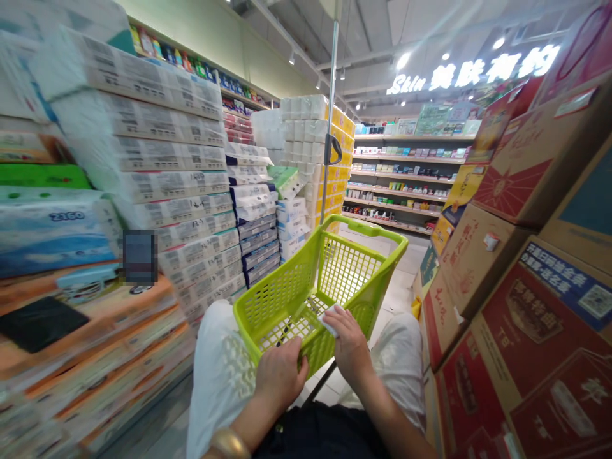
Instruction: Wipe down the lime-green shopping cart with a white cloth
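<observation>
A lime-green plastic shopping basket (318, 349) with lattice walls stands between my knees, its near rim closest to me. My left hand (281, 368) is closed over that near rim, fingers curled around the edge. On the right part of the same rim, my right hand (351, 341) presses a folded white cloth or tissue (329, 320) under its fingers. A dark strip or rod shows through the basket floor. A metal pole (329, 95) with a black handle (333, 150) rises behind the basket.
Wrapped tissue packs (176, 153) are stacked high on the left, with a dark flat item (43, 323) on the orange packs. Red and brown cartons (492, 363) crowd the right side. Product shelves (401, 178) stand at the back. My white-trousered legs flank the basket.
</observation>
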The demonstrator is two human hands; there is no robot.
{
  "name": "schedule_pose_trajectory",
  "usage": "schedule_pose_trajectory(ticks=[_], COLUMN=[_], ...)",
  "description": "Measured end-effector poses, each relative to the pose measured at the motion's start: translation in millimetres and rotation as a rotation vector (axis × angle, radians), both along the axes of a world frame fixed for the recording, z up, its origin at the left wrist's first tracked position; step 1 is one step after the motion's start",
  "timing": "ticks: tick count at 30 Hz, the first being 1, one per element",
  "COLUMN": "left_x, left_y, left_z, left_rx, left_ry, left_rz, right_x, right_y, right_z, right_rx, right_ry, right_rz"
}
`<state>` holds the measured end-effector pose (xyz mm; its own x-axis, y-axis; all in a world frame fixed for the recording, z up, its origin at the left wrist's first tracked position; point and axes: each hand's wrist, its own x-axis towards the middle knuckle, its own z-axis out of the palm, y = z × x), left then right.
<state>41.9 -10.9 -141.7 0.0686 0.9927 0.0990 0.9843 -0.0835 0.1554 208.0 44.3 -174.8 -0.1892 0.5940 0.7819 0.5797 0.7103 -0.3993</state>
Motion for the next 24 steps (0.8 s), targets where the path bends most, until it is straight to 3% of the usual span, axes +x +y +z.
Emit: schedule_pose_trajectory(ticks=[6,13,19,24], left_x=[-1,0,-1,-1], left_y=[-1,-1,-1,0], left_z=[-0.6,-1.6,-1.4,-0.6], left_rx=[0.014,0.018,0.017,0.011], left_ry=[-0.008,0.004,0.007,0.002], left_rz=[-0.018,-0.006,-0.019,-0.018], right_x=[-9,7,-8,4], right_y=[-10,6,-9,3], right_z=[-6.5,-3.8,-5.4,-2.7], right_rx=[0.045,0.019,0.046,0.029], right_ry=[-0.056,-0.014,-0.105,-0.057], right_rz=[0.076,-0.070,0.059,-0.049])
